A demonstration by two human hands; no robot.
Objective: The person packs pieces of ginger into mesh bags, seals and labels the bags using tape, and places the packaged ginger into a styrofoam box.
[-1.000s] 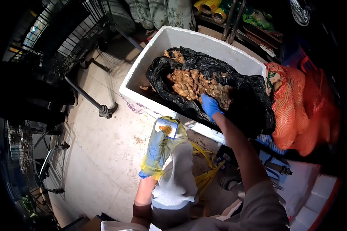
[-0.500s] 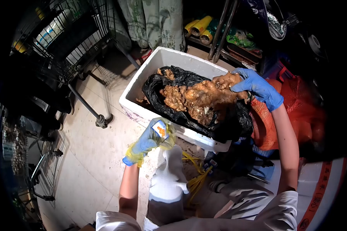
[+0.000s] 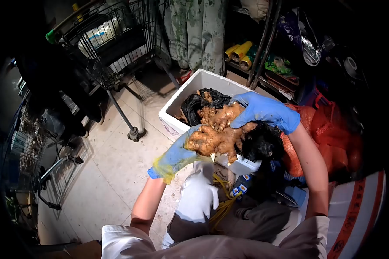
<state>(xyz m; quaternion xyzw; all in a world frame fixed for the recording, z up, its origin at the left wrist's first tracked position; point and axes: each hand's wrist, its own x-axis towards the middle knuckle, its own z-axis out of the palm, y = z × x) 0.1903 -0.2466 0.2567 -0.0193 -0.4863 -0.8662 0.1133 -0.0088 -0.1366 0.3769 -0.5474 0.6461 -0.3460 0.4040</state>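
A large knobbly brown ginger root [image 3: 218, 140] is held above the near side of a white foam box [image 3: 173, 108]. My left hand [image 3: 177, 151], blue-gloved with yellow mesh [image 3: 164, 166] around its wrist and palm, grips the root's left end. From the upper right, my right hand [image 3: 263, 112], also blue-gloved, closes its fingers over the root. More ginger [image 3: 207, 114] lies behind it in a black plastic bag [image 3: 193, 105] lining the box. The white label seen on my left hand earlier is hidden.
Red mesh sacks [image 3: 328, 138] stand to the right. A wire shopping cart [image 3: 121, 47] is at the upper left, with a person's dark-clothed legs [image 3: 73, 95] beside it. Yellow straps [image 3: 222, 207] and small blue-white labels [image 3: 239, 191] lie near my knees. Yellow rolls [image 3: 240, 52] rest on a shelf.
My right hand has brought the ginger toward me and left, out of the box. My left hand has turned and taken hold of its left end. The view has shifted left.
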